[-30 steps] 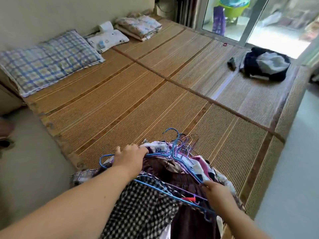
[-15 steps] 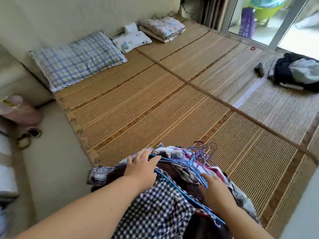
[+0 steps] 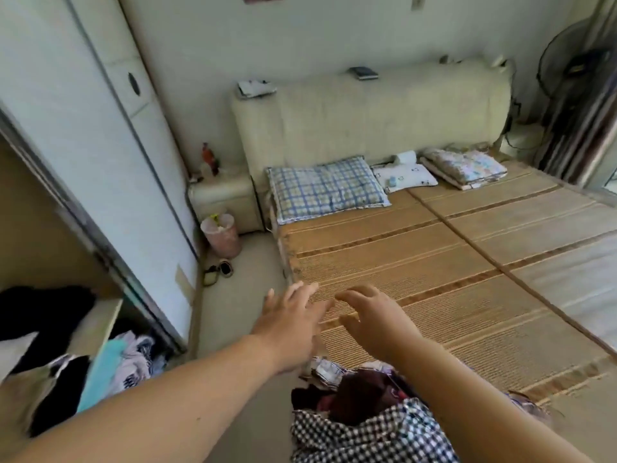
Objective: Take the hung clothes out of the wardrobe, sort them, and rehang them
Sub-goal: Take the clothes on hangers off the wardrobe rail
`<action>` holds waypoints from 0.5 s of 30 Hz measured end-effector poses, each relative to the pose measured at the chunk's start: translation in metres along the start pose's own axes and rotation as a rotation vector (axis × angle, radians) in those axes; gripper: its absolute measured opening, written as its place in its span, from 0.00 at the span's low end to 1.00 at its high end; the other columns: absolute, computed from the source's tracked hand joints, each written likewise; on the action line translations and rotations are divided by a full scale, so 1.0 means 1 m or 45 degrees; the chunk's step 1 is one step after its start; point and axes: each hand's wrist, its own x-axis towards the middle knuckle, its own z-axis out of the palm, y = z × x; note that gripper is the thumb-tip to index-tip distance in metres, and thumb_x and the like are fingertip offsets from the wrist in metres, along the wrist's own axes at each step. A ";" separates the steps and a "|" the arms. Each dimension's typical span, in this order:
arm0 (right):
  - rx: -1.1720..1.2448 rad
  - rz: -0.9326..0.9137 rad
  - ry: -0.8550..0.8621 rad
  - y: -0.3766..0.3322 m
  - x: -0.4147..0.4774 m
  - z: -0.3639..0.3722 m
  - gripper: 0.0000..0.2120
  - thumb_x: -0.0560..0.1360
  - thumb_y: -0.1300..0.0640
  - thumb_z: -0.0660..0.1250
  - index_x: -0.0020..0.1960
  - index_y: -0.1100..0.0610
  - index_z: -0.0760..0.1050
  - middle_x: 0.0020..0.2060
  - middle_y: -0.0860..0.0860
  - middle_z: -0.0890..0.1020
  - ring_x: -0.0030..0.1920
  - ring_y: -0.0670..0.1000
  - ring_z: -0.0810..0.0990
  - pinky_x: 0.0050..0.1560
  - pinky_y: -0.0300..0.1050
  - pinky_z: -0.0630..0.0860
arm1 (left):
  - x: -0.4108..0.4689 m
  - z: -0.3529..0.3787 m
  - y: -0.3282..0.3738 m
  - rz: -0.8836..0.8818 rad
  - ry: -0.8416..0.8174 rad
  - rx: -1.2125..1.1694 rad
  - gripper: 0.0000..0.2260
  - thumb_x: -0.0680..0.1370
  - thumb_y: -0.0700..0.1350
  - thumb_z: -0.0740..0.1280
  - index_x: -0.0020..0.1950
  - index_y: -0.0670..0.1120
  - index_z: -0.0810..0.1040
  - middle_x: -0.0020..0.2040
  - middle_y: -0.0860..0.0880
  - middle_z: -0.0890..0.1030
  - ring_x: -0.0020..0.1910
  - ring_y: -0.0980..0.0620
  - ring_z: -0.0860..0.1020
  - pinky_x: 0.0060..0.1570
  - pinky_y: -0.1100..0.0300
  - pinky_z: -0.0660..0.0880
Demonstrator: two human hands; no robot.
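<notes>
The pile of clothes on hangers (image 3: 364, 416) lies at the near corner of the bed, a black-and-white checked garment on top and dark red fabric above it. My left hand (image 3: 290, 325) hovers above the bed's edge with fingers spread and holds nothing. My right hand (image 3: 374, 315) is beside it, fingers loosely bent, also empty. Both hands are lifted off the pile. The wardrobe (image 3: 83, 135) stands at the left with its white sliding door, and its open section shows folded and loose clothes (image 3: 130, 359) on the lower shelves.
The bed is covered by a woven bamboo mat (image 3: 450, 262). A checked pillow (image 3: 325, 188), a small white pillow and a folded quilt (image 3: 464, 167) lie by the headboard. A pink bin (image 3: 220, 233) and slippers (image 3: 218, 270) sit on the floor between bed and wardrobe. A fan (image 3: 574, 71) stands at the far right.
Both hands have let go of the hangers and clothes and lifted off the pile, which now rests on the bed. The view has swung left and up toward the wardrobe and headboard.
</notes>
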 end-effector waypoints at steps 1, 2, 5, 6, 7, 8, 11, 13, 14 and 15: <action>-0.006 -0.057 0.005 -0.022 0.009 -0.001 0.21 0.76 0.48 0.63 0.69 0.43 0.68 0.67 0.46 0.71 0.65 0.51 0.71 0.65 0.52 0.70 | -0.011 -0.010 -0.017 -0.029 0.033 0.018 0.29 0.77 0.49 0.60 0.76 0.60 0.52 0.78 0.50 0.49 0.76 0.46 0.46 0.72 0.38 0.46; -0.002 -0.119 0.018 -0.049 0.021 -0.002 0.22 0.76 0.48 0.63 0.69 0.43 0.68 0.67 0.46 0.71 0.66 0.51 0.70 0.66 0.52 0.68 | -0.024 -0.023 -0.039 -0.069 0.076 0.039 0.29 0.77 0.51 0.60 0.76 0.60 0.51 0.78 0.50 0.49 0.76 0.46 0.46 0.72 0.38 0.47; -0.019 -0.312 0.053 -0.132 0.054 -0.001 0.23 0.76 0.46 0.63 0.70 0.42 0.65 0.68 0.44 0.69 0.67 0.50 0.68 0.67 0.50 0.66 | -0.069 -0.062 -0.104 -0.210 0.184 0.102 0.31 0.76 0.55 0.61 0.76 0.59 0.52 0.78 0.50 0.49 0.76 0.47 0.46 0.71 0.39 0.48; -0.025 -0.368 0.068 -0.156 0.063 -0.002 0.23 0.76 0.46 0.63 0.70 0.41 0.64 0.68 0.44 0.68 0.67 0.50 0.68 0.67 0.50 0.66 | -0.083 -0.074 -0.122 -0.253 0.215 0.123 0.31 0.75 0.56 0.61 0.75 0.59 0.52 0.78 0.50 0.49 0.76 0.48 0.46 0.71 0.39 0.48; -0.018 -0.436 0.092 -0.185 0.072 -0.002 0.23 0.76 0.46 0.63 0.70 0.41 0.65 0.69 0.43 0.68 0.67 0.50 0.68 0.67 0.49 0.66 | -0.101 -0.087 -0.142 -0.305 0.258 0.150 0.31 0.75 0.56 0.61 0.75 0.60 0.52 0.78 0.51 0.49 0.76 0.48 0.46 0.71 0.39 0.47; -0.007 -0.499 0.114 -0.211 0.080 -0.002 0.23 0.76 0.46 0.63 0.70 0.41 0.65 0.68 0.43 0.68 0.68 0.50 0.68 0.67 0.49 0.66 | -0.117 -0.099 -0.160 -0.357 0.297 0.180 0.31 0.75 0.56 0.62 0.75 0.60 0.52 0.78 0.52 0.49 0.76 0.48 0.46 0.71 0.39 0.47; 0.030 -0.658 0.153 -0.286 0.098 -0.005 0.23 0.76 0.46 0.62 0.70 0.41 0.65 0.68 0.44 0.69 0.67 0.51 0.69 0.67 0.50 0.65 | -0.164 -0.134 -0.205 -0.533 0.416 0.237 0.30 0.75 0.56 0.62 0.75 0.60 0.54 0.77 0.51 0.50 0.75 0.48 0.46 0.70 0.38 0.47; 0.061 -0.759 0.171 -0.333 0.107 -0.008 0.23 0.76 0.46 0.62 0.71 0.41 0.64 0.69 0.45 0.69 0.67 0.51 0.70 0.66 0.51 0.66 | -0.193 -0.158 -0.230 -0.634 0.494 0.280 0.30 0.75 0.57 0.62 0.74 0.61 0.55 0.77 0.51 0.51 0.75 0.48 0.47 0.71 0.37 0.48; 0.071 -0.809 0.183 -0.355 0.112 -0.010 0.24 0.76 0.46 0.62 0.71 0.41 0.64 0.69 0.45 0.69 0.65 0.50 0.71 0.65 0.50 0.67 | -0.206 -0.170 -0.241 -0.682 0.530 0.302 0.30 0.75 0.57 0.63 0.74 0.60 0.55 0.77 0.52 0.52 0.75 0.48 0.48 0.71 0.38 0.49; 0.084 -0.854 0.192 -0.376 0.118 -0.013 0.24 0.76 0.46 0.62 0.71 0.41 0.63 0.68 0.45 0.69 0.64 0.50 0.72 0.65 0.49 0.68 | -0.218 -0.181 -0.251 -0.721 0.567 0.324 0.30 0.74 0.57 0.63 0.74 0.60 0.56 0.77 0.52 0.53 0.75 0.48 0.49 0.71 0.39 0.50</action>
